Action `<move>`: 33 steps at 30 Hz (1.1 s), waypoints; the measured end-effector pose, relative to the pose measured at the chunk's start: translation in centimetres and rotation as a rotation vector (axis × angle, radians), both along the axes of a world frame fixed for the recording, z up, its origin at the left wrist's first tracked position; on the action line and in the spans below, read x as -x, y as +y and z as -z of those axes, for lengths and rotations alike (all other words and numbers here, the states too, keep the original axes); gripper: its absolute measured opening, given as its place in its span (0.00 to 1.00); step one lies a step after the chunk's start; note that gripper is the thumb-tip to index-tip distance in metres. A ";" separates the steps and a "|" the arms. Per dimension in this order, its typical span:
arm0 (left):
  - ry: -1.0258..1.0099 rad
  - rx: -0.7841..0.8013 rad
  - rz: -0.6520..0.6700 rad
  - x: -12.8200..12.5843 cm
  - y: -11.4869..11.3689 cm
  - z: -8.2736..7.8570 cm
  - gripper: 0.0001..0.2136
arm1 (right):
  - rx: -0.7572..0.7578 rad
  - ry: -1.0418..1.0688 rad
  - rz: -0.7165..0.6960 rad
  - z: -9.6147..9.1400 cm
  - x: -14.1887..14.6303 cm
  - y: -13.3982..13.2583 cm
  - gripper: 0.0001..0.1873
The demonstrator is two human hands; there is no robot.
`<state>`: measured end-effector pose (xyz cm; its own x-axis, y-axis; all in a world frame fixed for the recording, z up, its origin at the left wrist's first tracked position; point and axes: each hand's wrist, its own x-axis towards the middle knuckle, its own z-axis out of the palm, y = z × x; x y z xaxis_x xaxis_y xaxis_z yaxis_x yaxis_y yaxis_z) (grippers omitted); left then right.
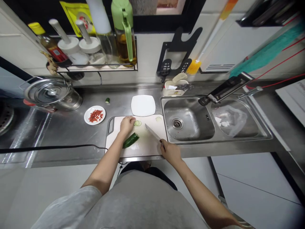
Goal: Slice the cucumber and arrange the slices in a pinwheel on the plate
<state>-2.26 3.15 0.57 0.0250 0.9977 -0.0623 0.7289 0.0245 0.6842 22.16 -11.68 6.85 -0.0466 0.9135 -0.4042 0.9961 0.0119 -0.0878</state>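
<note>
My right hand [171, 150] grips the handle of a kitchen knife [152, 132], its blade pointing up and left over the white cutting board [152, 149]. My left hand [127, 125] is on the board's left half with its fingers drawn together, right beside a few overlapping cucumber slices [137, 123]. Whatever those fingers may hold is hidden. Below that hand lies a cut cucumber [131, 140], its pale cut face toward the knife; my left forearm covers its other end. A single cucumber slice [158, 119] rests near the board's top right corner.
Behind the board is a white square plate [143, 105]. To the left are a round plate [104, 115] of red pieces, a cucumber end [107, 100] and a steel pot [71, 101]. A double sink [193, 138] adjoins the right side. Above hangs a bottle rack [102, 69].
</note>
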 end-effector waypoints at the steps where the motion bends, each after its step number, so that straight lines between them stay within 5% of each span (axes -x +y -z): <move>1: -0.061 -0.009 -0.066 0.3 -0.4 -0.2 0.10 | 0.015 0.004 0.013 0.0 0.2 0.0 0.18; 4: -0.192 -0.071 -0.214 1.2 -2.7 -0.7 0.13 | 0.059 0.013 0.038 0.1 0.7 0.0 0.18; 7: -0.165 -0.187 -0.208 1.7 -5.9 -1.0 0.12 | 0.098 0.022 0.039 -0.2 1.4 0.2 0.18; 13: -0.012 -0.347 0.106 2.1 -11.0 0.0 0.10 | 0.169 0.056 -0.025 -1.8 3.3 0.3 0.18; 19: 0.036 -0.418 0.193 2.2 -11.4 1.6 0.11 | 0.199 0.093 -0.095 -2.4 5.1 -0.2 0.18; 33: 0.060 -0.501 0.201 2.1 -11.1 2.1 0.10 | 0.231 0.067 -0.169 -2.6 6.4 -0.5 0.17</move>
<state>-4.40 -7.97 -1.55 0.2297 0.8816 0.4124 0.7238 -0.4380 0.5332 15.78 -12.18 9.41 -0.2236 0.7745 -0.5918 0.9736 0.1491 -0.1726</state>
